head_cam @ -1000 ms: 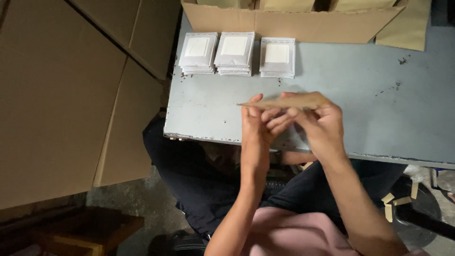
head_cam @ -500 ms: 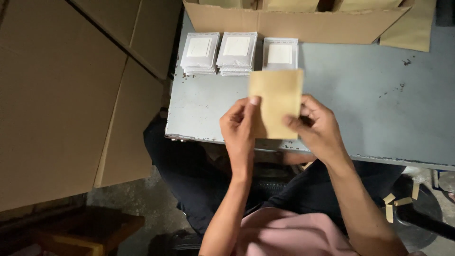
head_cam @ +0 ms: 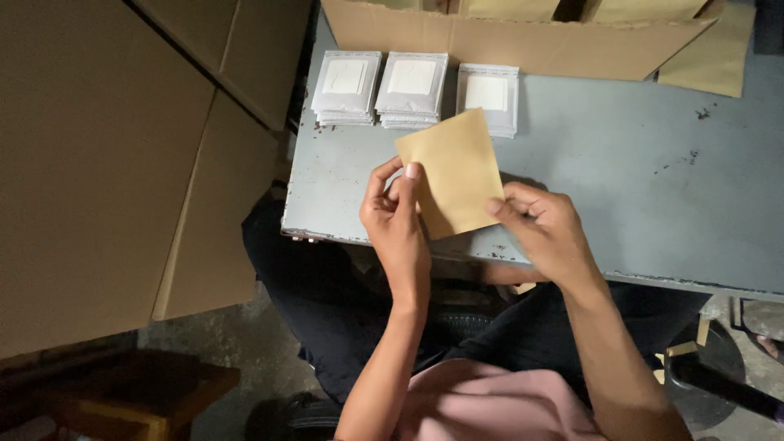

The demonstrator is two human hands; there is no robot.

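Fingers (head_cam: 408, 175) pinch flat tan paper envelope (head_cam: 453, 171).

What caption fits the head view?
Both hands, left hand and right hand, hold a tan envelope above grey table.

The envelope (head_cam: 453, 173) between my fingers is plain tan-brown. At twelve o'clock sit white packets (head_cam: 411, 90) on my grey-blue table (head_cam: 621, 188), rust-speckled, with a brown cardboard box (head_cam: 506, 41) behind.
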